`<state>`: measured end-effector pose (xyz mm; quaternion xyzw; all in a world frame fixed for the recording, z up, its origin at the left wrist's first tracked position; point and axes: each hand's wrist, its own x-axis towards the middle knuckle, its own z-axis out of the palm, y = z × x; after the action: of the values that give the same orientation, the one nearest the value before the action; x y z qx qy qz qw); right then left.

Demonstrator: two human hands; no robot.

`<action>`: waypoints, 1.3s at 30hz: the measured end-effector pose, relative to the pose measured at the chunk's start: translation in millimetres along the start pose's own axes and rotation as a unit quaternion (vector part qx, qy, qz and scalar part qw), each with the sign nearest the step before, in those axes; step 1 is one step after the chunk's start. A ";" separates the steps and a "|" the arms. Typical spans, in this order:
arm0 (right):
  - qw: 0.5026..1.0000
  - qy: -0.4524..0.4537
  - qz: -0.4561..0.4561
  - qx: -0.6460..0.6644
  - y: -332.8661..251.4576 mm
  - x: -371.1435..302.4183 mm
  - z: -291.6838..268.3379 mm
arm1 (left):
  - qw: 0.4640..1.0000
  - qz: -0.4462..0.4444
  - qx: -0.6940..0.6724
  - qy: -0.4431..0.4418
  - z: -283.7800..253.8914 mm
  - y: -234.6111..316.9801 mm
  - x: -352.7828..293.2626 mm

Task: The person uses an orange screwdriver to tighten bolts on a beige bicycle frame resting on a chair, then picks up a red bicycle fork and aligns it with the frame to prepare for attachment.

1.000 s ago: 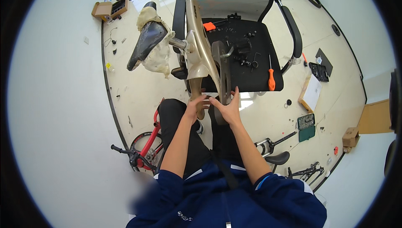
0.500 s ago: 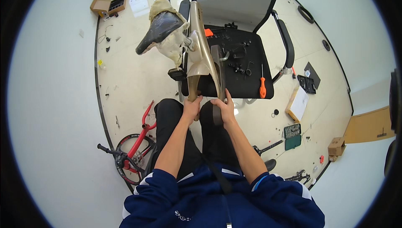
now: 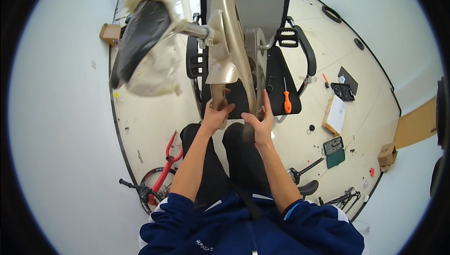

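Observation:
I hold a gold-beige bicycle frame (image 3: 241, 53) up over my lap, its two rear stays toward me. My left hand (image 3: 217, 116) is closed round the left stay. My right hand (image 3: 260, 124) grips the right stay and the end of the grey chain guard (image 3: 253, 37), thumb inside and fingers outside. A worn black saddle (image 3: 143, 39) with a torn, pale cover sticks out to the left on its silver seat post (image 3: 192, 30). One black pedal (image 3: 287, 37) shows on the right, another (image 3: 196, 65) on the left.
Beyond the frame stands a black office chair (image 3: 307, 58) with an orange-handled screwdriver (image 3: 287, 102) on its seat. A red bicycle frame (image 3: 163, 177) lies at lower left. On the right floor are a white-topped box (image 3: 335, 114), an open green case (image 3: 335, 158) and a saddle (image 3: 308, 188).
The bicycle frame has risen toward me and tilted, so the saddle swings out left and looks larger. Both pedals now show. My hands stay on the stays.

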<state>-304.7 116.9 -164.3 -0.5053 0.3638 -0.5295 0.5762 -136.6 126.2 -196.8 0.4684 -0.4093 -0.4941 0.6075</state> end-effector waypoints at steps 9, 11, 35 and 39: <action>0.938 0.078 -0.263 -0.211 -97.2 68.3 -49.5 | 0.976 -0.007 -0.200 -0.091 112.7 43.9 96.9; 0.924 0.127 -0.270 -0.239 -115.6 85.2 -54.5 | 0.978 0.023 -0.179 -0.101 139.2 45.3 134.0; 0.623 0.087 -0.337 -0.700 -60.1 237.4 -85.9 | 0.971 -0.231 0.026 -0.057 -8.2 -74.3 -16.6; 0.667 0.097 -0.381 -0.633 -63.7 191.6 -48.7 | 0.979 -0.163 -0.070 0.096 -44.7 -40.4 -40.9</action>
<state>-333.1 -75.5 -91.4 -0.7888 0.4416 -0.3914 -0.1722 -109.6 170.8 -247.6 0.5302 -0.2315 -0.5670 0.5864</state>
